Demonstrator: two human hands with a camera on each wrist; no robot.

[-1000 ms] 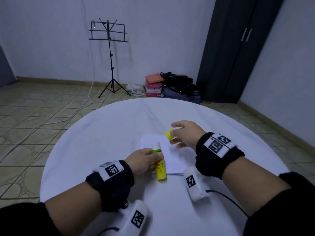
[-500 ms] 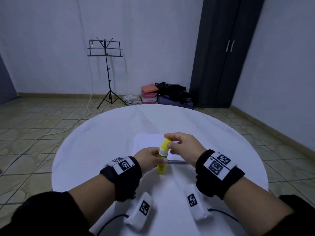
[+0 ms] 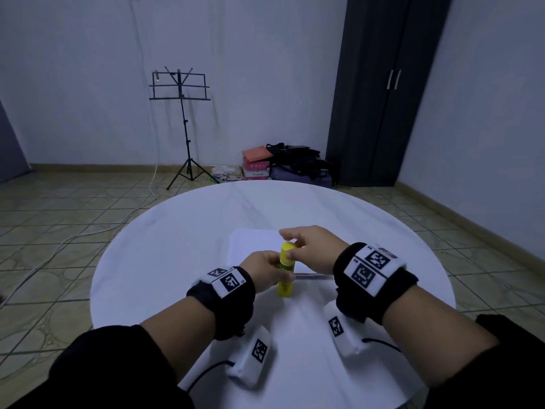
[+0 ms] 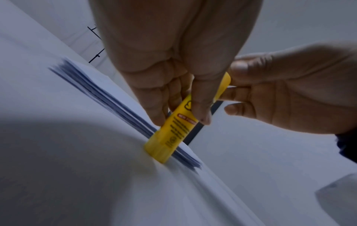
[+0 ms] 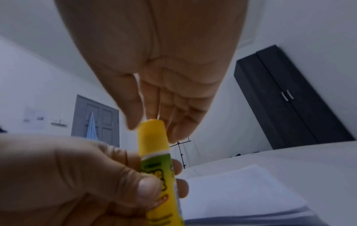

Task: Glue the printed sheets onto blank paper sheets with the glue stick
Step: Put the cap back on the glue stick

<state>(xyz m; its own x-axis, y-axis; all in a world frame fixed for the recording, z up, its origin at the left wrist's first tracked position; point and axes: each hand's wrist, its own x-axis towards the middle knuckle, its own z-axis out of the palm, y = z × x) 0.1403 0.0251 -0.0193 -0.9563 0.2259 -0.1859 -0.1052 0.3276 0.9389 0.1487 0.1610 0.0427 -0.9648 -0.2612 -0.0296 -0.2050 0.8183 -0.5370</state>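
A yellow glue stick (image 3: pixel 285 283) stands upright on the round white table (image 3: pixel 177 246), its base at the near edge of a stack of white paper sheets (image 3: pixel 253 243). My left hand (image 3: pixel 272 271) grips the stick's body, thumb in front and fingers behind. The yellow cap (image 3: pixel 287 250) sits on top of the stick. My right hand (image 3: pixel 290 245) pinches that cap between thumb and fingers. The left wrist view shows the stick (image 4: pixel 170 137) tilted against the stack's edge (image 4: pixel 108 85). In the right wrist view the cap (image 5: pixel 152 137) meets the green label. No print shows on the top sheet.
Two white wrist-camera units (image 3: pixel 253 358) (image 3: pixel 342 332) with black cables lie on the table near me. Beyond the table stand a black music stand (image 3: pixel 180 113), a dark wardrobe (image 3: pixel 383 93), and boxes and bags (image 3: pixel 265 163) on the tiled floor.
My right hand carried the cap from above the paper back to the stick and set it on top. The left hand kept its hold on the stick. The head view tilted upward.
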